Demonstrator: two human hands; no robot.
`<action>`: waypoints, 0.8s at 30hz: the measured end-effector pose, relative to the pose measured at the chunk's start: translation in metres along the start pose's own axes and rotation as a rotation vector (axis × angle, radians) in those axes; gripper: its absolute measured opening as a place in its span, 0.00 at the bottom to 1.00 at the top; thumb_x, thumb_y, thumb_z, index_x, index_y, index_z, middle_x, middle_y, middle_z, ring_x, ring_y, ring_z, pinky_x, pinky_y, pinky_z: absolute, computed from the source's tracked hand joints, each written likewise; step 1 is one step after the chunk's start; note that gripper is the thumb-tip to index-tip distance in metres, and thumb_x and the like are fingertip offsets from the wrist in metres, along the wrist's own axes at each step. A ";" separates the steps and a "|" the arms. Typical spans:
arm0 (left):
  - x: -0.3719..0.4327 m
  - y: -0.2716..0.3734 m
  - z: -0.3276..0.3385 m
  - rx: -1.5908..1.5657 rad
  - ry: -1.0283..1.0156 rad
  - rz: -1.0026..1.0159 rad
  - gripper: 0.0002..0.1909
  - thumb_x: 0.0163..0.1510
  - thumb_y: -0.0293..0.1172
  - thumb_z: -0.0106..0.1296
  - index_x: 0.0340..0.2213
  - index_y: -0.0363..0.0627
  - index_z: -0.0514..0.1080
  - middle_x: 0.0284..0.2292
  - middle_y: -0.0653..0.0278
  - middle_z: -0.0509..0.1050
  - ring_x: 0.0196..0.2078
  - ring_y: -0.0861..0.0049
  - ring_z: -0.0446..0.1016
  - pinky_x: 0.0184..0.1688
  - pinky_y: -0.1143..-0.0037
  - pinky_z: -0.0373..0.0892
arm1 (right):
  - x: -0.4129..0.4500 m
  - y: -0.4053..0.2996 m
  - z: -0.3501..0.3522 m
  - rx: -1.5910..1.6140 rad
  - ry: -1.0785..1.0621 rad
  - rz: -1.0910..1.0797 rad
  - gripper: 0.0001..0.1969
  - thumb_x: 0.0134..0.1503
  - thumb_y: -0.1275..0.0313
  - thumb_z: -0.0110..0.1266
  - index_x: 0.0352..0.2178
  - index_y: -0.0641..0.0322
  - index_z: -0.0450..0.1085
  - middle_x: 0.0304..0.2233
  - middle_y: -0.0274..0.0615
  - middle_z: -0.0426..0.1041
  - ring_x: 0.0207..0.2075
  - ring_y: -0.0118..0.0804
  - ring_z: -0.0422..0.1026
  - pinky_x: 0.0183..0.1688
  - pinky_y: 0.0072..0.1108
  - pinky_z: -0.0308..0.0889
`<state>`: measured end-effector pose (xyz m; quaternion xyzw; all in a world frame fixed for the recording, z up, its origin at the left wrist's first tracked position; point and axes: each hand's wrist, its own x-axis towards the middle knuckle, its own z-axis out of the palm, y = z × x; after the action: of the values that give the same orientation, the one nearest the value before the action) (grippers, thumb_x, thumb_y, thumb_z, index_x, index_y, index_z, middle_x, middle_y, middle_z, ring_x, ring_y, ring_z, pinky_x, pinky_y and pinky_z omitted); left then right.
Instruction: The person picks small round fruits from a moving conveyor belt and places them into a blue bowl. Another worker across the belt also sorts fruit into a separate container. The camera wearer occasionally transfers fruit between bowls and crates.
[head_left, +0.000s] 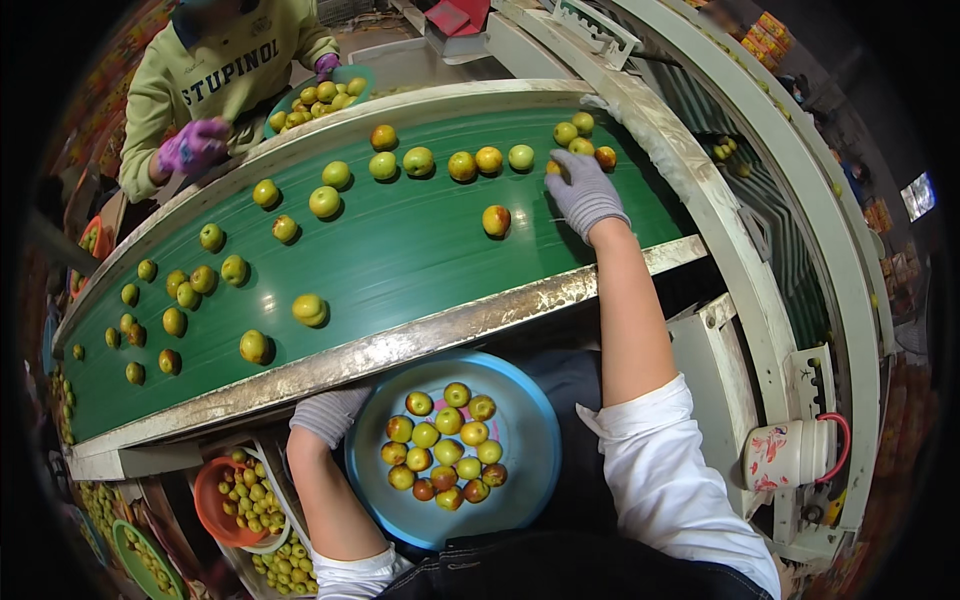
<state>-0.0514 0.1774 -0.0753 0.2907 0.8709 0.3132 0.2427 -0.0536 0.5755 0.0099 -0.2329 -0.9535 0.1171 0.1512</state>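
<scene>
My right hand (589, 191), in a grey knit glove, reaches over the right part of a green conveyor belt (390, 247). Its fingers are spread and touch a small cluster of yellow-green jujubes (565, 134); one with a brown patch (604, 157) lies beside the fingertips. My left hand (326, 418), gloved alike, is at the left rim of a blue plastic basin (536, 480). The belt's frame and the basin hide its fingers. Inside the basin several jujubes (448, 451) lie in one layer. More jujubes (325, 202) are scattered along the belt.
Across the belt a co-worker's purple-gloved hand (193, 146) hovers near a green basin (274, 112) of jujubes. A worn metal rail (450, 334) edges the belt. An orange bowl (214, 510) of fruit stands low left; a white cup (780, 454) with red handle stands right.
</scene>
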 end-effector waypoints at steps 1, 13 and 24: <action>0.000 -0.002 0.002 -0.019 0.025 0.016 0.13 0.56 0.35 0.42 0.37 0.40 0.70 0.36 0.52 0.72 0.41 0.61 0.69 0.46 0.70 0.64 | -0.002 0.000 0.002 -0.049 -0.102 0.035 0.18 0.50 0.62 0.54 0.42 0.54 0.68 0.42 0.44 0.70 0.43 0.46 0.70 0.46 0.30 0.66; 0.000 0.000 -0.004 0.015 -0.025 -0.040 0.15 0.56 0.36 0.42 0.41 0.40 0.69 0.42 0.51 0.70 0.45 0.60 0.67 0.50 0.70 0.62 | -0.016 -0.039 -0.024 0.974 -0.317 -0.038 0.26 0.48 0.71 0.57 0.51 0.60 0.62 0.41 0.45 0.71 0.38 0.34 0.72 0.40 0.21 0.71; 0.001 -0.003 0.001 -0.079 -0.006 -0.044 0.17 0.57 0.38 0.40 0.42 0.40 0.68 0.44 0.50 0.70 0.46 0.59 0.67 0.51 0.69 0.62 | -0.020 -0.046 -0.026 1.724 -0.709 0.352 0.23 0.56 0.64 0.50 0.50 0.68 0.60 0.40 0.53 0.68 0.27 0.29 0.68 0.26 0.11 0.69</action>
<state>-0.0521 0.1768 -0.0784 0.2627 0.8634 0.3408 0.2633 -0.0465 0.5302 0.0425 -0.1324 -0.4802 0.8658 -0.0469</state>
